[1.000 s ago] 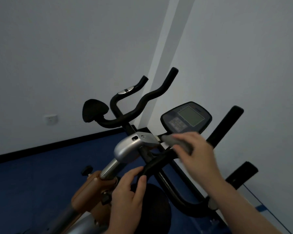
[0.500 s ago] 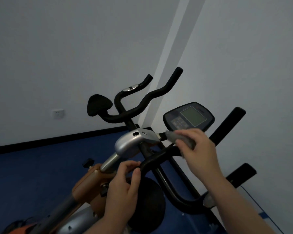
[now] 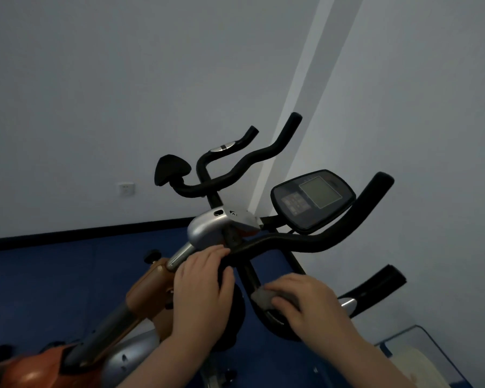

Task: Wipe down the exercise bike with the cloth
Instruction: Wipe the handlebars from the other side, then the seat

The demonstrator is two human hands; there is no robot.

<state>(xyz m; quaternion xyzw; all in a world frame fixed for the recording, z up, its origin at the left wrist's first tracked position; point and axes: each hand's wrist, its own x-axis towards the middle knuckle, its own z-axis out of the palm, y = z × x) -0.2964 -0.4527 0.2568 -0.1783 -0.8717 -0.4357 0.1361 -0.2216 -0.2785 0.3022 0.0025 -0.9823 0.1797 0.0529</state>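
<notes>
Both hands work the black-and-orange exercise bike (image 3: 207, 233): left hand (image 3: 202, 292) grips its black handlebar (image 3: 291, 242), right hand (image 3: 305, 301) fingers curl round a grey cloth (image 3: 263, 298).

Open air above handlebar (image 3: 314, 242) and to its left. Console (image 3: 314, 201) blocks upper right, just above bar. Silver stem cover (image 3: 210, 226) crowds centre. Left hand (image 3: 205, 292) occupies bar's near end; right hand (image 3: 305, 303) with cloth (image 3: 263, 298) fills lower loop. Wall (image 3: 431, 107) near right grip.
</notes>
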